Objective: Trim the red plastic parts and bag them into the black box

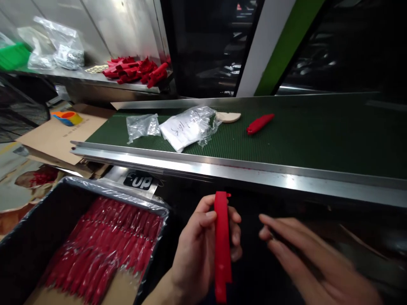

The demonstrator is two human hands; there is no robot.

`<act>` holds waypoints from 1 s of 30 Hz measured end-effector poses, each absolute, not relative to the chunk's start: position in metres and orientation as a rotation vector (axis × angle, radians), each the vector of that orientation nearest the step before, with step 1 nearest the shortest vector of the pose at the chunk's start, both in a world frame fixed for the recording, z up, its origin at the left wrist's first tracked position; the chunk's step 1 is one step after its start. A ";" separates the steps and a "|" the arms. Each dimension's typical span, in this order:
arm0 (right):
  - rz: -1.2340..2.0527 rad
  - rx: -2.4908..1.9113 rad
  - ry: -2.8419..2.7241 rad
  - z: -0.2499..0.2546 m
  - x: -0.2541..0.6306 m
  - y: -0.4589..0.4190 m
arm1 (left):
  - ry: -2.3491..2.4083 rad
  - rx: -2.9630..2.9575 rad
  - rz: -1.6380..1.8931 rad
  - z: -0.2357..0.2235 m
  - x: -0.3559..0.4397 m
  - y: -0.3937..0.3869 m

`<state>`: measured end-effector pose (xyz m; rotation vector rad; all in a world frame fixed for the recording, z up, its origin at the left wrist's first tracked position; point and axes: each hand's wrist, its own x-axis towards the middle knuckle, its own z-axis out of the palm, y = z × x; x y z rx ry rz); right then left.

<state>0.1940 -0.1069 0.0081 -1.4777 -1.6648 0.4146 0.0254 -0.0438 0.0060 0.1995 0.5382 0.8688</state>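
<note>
My left hand (pixel 199 241) is closed round a long, narrow red plastic piece (pixel 222 243), held upright between thumb and fingers. A small red tab sticks out at its top, and its lower end has a step. To the right of it, my right hand (pixel 313 258) is apart from the piece and smeared by motion. Its thumb and fingertips are pinched together; anything small between them is too blurred to name. Beyond my hands, a similar red handle-shaped piece (pixel 260 123) lies on the green conveyor belt (pixel 305 148).
At lower left, a dark bin (pixel 104 188) holds rows of red pieces under clear plastic. On the belt lie plastic bags (pixel 187 127) and a pale half-round piece (pixel 228 117). A metal rail (pixel 241 169) edges it. Red parts (pixel 136 70) heap on a shelf; tape (pixel 71 117) sits on cardboard.
</note>
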 end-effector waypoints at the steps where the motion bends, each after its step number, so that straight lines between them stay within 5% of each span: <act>1: 0.334 -1.468 -1.724 0.012 0.202 -0.104 | 0.547 0.210 0.857 0.008 0.027 -0.046; 9: 0.100 -1.306 -2.183 0.034 0.225 -0.088 | 0.544 0.272 0.825 0.020 0.035 -0.062; 30: -0.083 -1.186 -2.181 0.050 0.217 -0.084 | 0.514 0.307 0.773 0.024 0.031 -0.077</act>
